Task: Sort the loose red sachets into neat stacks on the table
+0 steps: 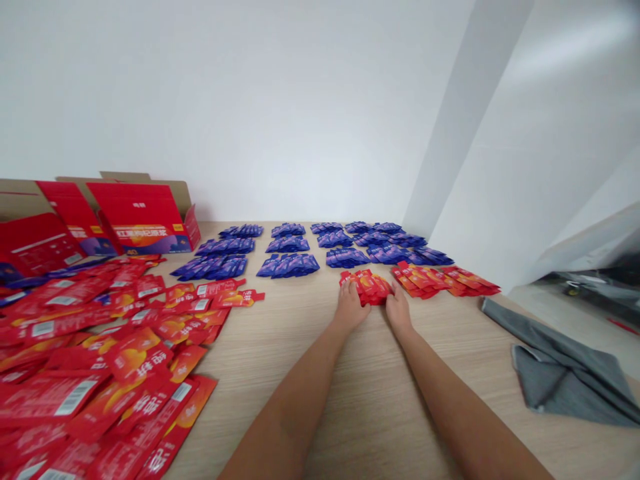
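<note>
A small overlapping row of red sachets (pixel 371 284) with orange print lies on the wooden table, between my two hands. My left hand (pixel 351 308) is curled round its left end, fingers over the near and left edges. My right hand (pixel 398 309) presses against the right end, its thumb and fingers partly hidden by the arm's angle. Immediately to the right are more fanned red sachets (pixel 420 280) and another such group (pixel 470 281) beside them. Just behind my hands is a bundle of purple sachets (pixel 347 257).
A large loose heap of red sachets (pixel 135 360) covers the left side. Open red cartons (pixel 143 217) stand behind it near the white wall. Several purple bundles (pixel 289 265) line the table's back. A grey cloth (pixel 570 373) hangs near the right edge.
</note>
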`<state>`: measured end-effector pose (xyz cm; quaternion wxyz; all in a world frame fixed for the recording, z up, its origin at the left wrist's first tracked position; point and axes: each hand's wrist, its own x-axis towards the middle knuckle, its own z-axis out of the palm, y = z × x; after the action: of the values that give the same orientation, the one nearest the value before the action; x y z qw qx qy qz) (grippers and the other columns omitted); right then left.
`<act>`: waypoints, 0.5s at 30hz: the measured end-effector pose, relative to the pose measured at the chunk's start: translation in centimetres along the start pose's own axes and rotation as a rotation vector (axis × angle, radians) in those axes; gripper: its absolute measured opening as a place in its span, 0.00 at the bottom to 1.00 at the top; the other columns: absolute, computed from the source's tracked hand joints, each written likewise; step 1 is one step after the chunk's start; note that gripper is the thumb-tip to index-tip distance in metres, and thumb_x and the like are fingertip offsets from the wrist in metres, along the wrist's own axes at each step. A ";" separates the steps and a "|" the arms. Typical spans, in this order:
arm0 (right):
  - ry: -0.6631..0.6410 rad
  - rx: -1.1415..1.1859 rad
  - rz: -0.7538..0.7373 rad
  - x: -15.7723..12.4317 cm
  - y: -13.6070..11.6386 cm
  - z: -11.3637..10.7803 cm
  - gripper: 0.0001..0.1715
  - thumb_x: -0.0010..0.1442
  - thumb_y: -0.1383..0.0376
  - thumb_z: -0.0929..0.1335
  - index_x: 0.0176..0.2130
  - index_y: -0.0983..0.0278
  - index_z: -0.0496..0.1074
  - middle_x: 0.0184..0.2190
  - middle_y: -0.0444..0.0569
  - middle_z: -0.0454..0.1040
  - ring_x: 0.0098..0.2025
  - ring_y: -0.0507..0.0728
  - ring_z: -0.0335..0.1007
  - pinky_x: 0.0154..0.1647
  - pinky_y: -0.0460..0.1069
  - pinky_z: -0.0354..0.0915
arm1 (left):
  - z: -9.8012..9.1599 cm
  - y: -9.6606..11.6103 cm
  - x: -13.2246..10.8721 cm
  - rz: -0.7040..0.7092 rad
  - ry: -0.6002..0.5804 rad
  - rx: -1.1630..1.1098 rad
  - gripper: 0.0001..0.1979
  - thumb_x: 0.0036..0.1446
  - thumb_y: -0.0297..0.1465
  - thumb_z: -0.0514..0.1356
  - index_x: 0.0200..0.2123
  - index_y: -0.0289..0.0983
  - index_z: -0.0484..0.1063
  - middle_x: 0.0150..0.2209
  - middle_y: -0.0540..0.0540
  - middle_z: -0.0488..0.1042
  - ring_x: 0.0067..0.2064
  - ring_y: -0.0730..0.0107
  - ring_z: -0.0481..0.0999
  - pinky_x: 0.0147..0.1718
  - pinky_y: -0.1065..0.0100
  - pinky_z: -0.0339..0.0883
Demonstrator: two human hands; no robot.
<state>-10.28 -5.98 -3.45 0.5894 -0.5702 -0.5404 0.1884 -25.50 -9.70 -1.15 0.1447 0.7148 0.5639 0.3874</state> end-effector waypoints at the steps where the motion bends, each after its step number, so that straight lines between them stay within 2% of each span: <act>1: -0.003 0.003 0.005 0.0 0.0 0.0 0.35 0.47 0.65 0.59 0.55 0.67 0.67 0.53 0.56 0.71 0.59 0.63 0.62 0.63 0.60 0.51 | 0.0 0.0 0.0 -0.004 0.005 0.007 0.39 0.45 0.30 0.61 0.60 0.30 0.52 0.63 0.30 0.55 0.65 0.45 0.52 0.63 0.46 0.47; 3: -0.005 0.006 0.009 0.0 0.0 0.1 0.36 0.48 0.65 0.59 0.56 0.68 0.66 0.54 0.56 0.71 0.59 0.63 0.62 0.63 0.59 0.52 | 0.0 0.1 -0.1 -0.013 0.013 0.028 0.38 0.45 0.31 0.61 0.60 0.29 0.53 0.63 0.29 0.55 0.65 0.45 0.52 0.63 0.47 0.47; 8: 0.015 -0.003 0.009 0.1 -0.3 0.1 0.38 0.47 0.65 0.59 0.58 0.72 0.63 0.59 0.59 0.65 0.62 0.64 0.56 0.65 0.60 0.47 | -0.4 0.4 -0.3 -0.025 0.025 0.073 0.37 0.45 0.32 0.62 0.58 0.29 0.55 0.61 0.29 0.58 0.64 0.46 0.55 0.62 0.49 0.48; 11: 0.024 -0.007 0.018 0.1 -0.3 0.2 0.38 0.47 0.65 0.59 0.57 0.75 0.64 0.59 0.63 0.64 0.61 0.66 0.58 0.64 0.61 0.48 | -0.8 0.7 -0.4 -0.046 0.026 0.092 0.36 0.46 0.32 0.62 0.58 0.29 0.56 0.61 0.29 0.58 0.64 0.48 0.55 0.62 0.51 0.48; 15: 0.042 0.007 0.024 0.3 0.0 0.3 0.35 0.47 0.65 0.60 0.55 0.70 0.67 0.56 0.59 0.68 0.59 0.65 0.61 0.64 0.60 0.50 | -1.2 0.9 -0.5 -0.077 0.022 0.096 0.36 0.45 0.32 0.63 0.57 0.31 0.57 0.61 0.30 0.60 0.63 0.49 0.57 0.62 0.52 0.49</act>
<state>-10.45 -5.65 -3.39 0.6002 -0.5786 -0.5202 0.1852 -25.76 -10.75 0.09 0.1192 0.6944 0.6105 0.3618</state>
